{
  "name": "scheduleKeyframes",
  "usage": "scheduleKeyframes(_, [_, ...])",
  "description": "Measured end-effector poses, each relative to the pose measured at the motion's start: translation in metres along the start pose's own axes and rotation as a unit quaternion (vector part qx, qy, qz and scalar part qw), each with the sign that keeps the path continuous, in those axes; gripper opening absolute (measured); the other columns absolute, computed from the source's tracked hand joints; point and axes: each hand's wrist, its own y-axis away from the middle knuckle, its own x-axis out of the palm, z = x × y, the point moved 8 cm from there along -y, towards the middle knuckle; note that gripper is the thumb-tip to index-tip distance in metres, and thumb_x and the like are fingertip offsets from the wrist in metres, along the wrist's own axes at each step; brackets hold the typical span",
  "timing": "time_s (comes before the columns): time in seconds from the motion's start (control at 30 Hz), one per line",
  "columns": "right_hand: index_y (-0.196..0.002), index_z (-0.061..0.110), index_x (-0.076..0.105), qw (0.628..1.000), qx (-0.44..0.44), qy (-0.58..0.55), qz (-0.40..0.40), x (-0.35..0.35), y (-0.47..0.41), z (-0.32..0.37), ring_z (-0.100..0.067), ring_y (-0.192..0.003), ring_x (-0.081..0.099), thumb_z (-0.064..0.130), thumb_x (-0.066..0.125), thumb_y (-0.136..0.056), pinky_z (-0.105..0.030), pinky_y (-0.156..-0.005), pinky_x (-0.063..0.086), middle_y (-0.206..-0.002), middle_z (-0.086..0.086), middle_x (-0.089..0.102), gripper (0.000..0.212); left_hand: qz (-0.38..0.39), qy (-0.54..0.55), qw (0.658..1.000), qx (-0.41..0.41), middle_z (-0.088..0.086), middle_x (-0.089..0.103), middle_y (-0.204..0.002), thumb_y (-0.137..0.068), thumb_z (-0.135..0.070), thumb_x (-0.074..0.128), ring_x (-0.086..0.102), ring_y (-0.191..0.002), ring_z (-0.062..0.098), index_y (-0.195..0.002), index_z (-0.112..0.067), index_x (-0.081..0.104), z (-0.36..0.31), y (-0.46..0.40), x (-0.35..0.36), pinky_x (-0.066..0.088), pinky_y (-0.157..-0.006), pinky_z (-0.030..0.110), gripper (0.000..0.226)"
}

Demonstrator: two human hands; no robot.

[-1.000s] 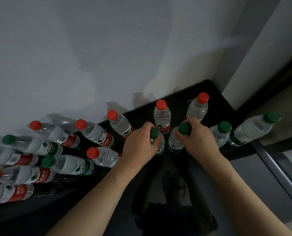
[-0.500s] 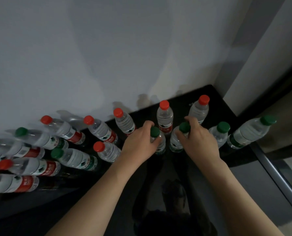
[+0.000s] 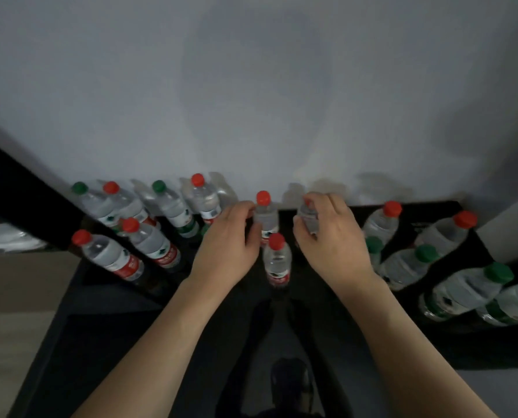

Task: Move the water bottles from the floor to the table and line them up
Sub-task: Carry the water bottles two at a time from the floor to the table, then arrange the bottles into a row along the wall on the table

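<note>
Head view: many small bottles stand on the black table [image 3: 357,333] against the grey wall [image 3: 251,86], none in sight on the floor. The left hand [image 3: 226,241] curls round the shoulder of a red-capped bottle [image 3: 265,217] in the back row. The right hand [image 3: 330,233] pinches another bottle [image 3: 307,215] just beside it, fingers folded over its neck so the cap hardly shows. A third red-capped one [image 3: 277,260] stands free between the two wrists, a little nearer the person. More stand in loose rows to the left [image 3: 109,256] and to the right [image 3: 411,262].

Handling, as I judge it: full, sealed, so moderately heavy for their size and steady once upright. The thin plastic walls will give under a hard squeeze and look smooth, perhaps slippery. Best held at the neck under the cap, or round the ribbed shoulder.

Looks: clear ribbed plastic, water inside, a red or green screw cap, a white label with a matching red or green band low on the body. Edges of the view are blurred, so print is unreadable
</note>
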Motion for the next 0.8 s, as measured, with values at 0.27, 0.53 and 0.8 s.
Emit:
scheduleKeyframes(0.27, [-0.128, 0.014, 0.053, 0.993, -0.101, -0.021, 0.063, 0.091, -0.025, 0.134, -0.023, -0.105, 0.056, 0.026, 0.059, -0.088, -0.042, -0.084, 0.053, -0.118, -0.004, 0.055, 0.042, -0.078, -0.003, 0.992, -0.095, 0.005, 0.065, -0.114, -0.096, -0.023, 0.060, 0.063, -0.103, 0.019, -0.125, -0.011, 0.059, 0.130, 0.027, -0.107, 0.051, -0.087, 0.032, 0.031])
scheduleKeyframes(0.53, [-0.128, 0.018, 0.052, 0.981, -0.139, -0.026, 0.134, 0.195, -0.057, 0.231, -0.016, -0.101, 0.057, 0.025, 0.057, -0.090, -0.027, -0.084, 0.048, -0.119, -0.001, 0.055, 0.039, -0.120, 0.030, 0.972, -0.198, -0.001, 0.065, -0.113, -0.096, -0.026, 0.059, 0.064, -0.097, 0.015, -0.123, -0.017, 0.060, 0.266, 0.045, -0.183, 0.055, -0.085, 0.035, 0.028])
scheduleKeyframes(0.8, [-0.131, 0.019, 0.049, 0.969, -0.109, 0.020, 0.219, 0.295, -0.119, 0.271, -0.022, -0.101, 0.061, 0.029, 0.053, -0.092, -0.034, -0.079, 0.050, -0.117, -0.005, 0.061, 0.040, -0.076, 0.009, 0.965, -0.249, 0.003, 0.069, -0.103, -0.095, -0.023, 0.059, 0.065, -0.091, 0.020, -0.116, -0.013, 0.063, 0.386, -0.005, -0.206, 0.048, -0.077, 0.027, 0.023])
